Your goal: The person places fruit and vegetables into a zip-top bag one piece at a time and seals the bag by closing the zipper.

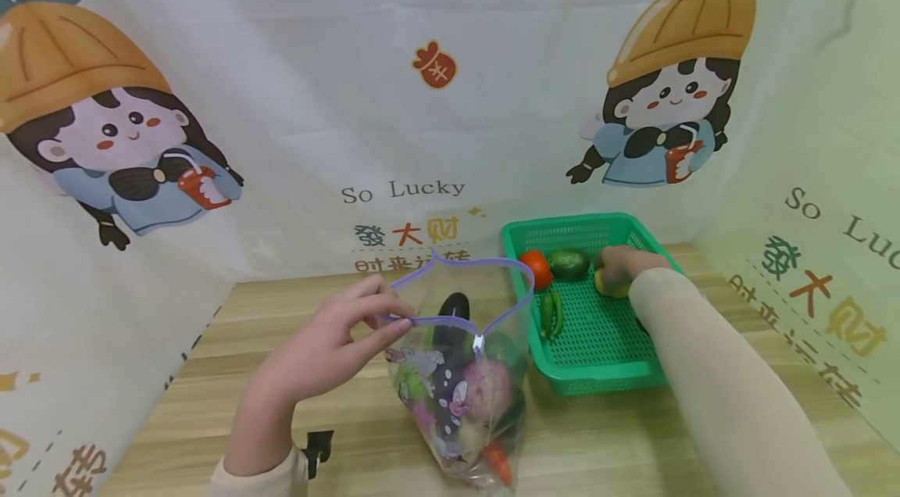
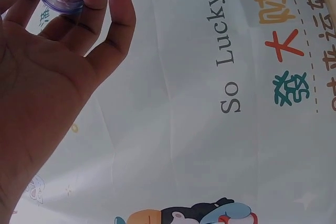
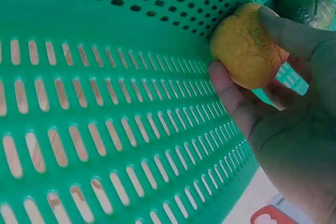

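My left hand pinches the purple-edged rim of a clear zip bag with a white slider. Inside the bag are an eggplant, a carrot and other vegetables, partly hidden by printed pictures. Over in the green basket, my right hand grips a round yellow fruit or vegetable with wrinkled skin, thumb on one side and fingers on the other. A tomato, a dark green avocado-like piece and green peppers lie in the basket.
The basket stands at the back right of the wooden table, close to the printed cloth backdrop. A small black item is beside my left wrist. Something dark shows partly behind the right sleeve in the basket.
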Demonstrator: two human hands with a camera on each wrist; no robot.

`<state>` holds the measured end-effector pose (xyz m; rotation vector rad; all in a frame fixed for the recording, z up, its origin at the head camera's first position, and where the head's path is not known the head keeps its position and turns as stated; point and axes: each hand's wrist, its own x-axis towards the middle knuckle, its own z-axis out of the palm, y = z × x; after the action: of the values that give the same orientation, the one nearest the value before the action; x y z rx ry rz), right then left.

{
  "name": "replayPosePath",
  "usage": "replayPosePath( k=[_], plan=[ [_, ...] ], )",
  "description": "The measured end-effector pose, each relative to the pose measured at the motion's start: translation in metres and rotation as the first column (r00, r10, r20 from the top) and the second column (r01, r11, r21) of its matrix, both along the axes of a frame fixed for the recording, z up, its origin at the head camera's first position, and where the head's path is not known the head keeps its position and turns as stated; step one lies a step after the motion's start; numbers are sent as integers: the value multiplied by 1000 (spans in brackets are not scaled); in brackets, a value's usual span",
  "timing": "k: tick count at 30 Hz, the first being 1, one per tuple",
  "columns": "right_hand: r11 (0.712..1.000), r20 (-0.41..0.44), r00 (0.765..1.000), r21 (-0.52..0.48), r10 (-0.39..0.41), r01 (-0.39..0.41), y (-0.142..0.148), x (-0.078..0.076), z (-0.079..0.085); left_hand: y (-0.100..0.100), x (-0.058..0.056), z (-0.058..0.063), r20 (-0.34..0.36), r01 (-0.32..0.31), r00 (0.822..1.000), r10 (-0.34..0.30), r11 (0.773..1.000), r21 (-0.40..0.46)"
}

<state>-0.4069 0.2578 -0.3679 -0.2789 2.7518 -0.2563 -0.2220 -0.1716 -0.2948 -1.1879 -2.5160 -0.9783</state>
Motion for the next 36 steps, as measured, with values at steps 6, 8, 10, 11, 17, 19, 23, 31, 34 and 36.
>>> replayPosePath(
  k=[6, 8, 10, 11, 17, 19, 23, 31, 34, 36],
  plan=[
    [1000, -20, 1000, -1, 11, -11, 1, -1, -2, 1, 1, 1, 8, 4, 1000, -4, 1000, -1],
    [1000, -30, 999, 9, 27, -27, 1, -2, 1, 1, 0, 1, 5, 1, 1000, -1, 1000, -1],
    [998, -61, 997, 33, 51, -49, -1, -3, 9, 2, 0, 2, 7, 2, 1000, -2, 1000, -1],
    [997, -87, 994, 39, 63, -60, -2, -4, 15, 2, 0, 2, 9, 1, 1000, -1, 1000, 0],
    [994, -297, 951, -34, 90, -104, -14, -6, 78, 1, 0, 1, 7, 2, 1000, -2, 1000, 2],
    [985, -336, 938, -117, 83, -129, -21, -3, 102, 1, 0, 1, -1, 7, 1000, -7, 1000, 3],
    [928, -344, 934, -308, 97, -210, -42, 17, 144, 2, -1, 0, -20, 16, 1000, -15, 1000, 7],
    [789, -294, 875, -386, 385, -477, -101, 86, 176, 2, 0, 1, -32, 25, 999, -25, 1000, 11],
    [743, -275, 797, -293, 537, -602, -118, 111, 180, 2, 1, 2, -31, 28, 999, -27, 1000, 14],
    [723, -275, 744, -195, 609, -663, -127, 125, 181, 2, 1, 3, -34, 30, 999, -29, 999, 16]
  ],
)
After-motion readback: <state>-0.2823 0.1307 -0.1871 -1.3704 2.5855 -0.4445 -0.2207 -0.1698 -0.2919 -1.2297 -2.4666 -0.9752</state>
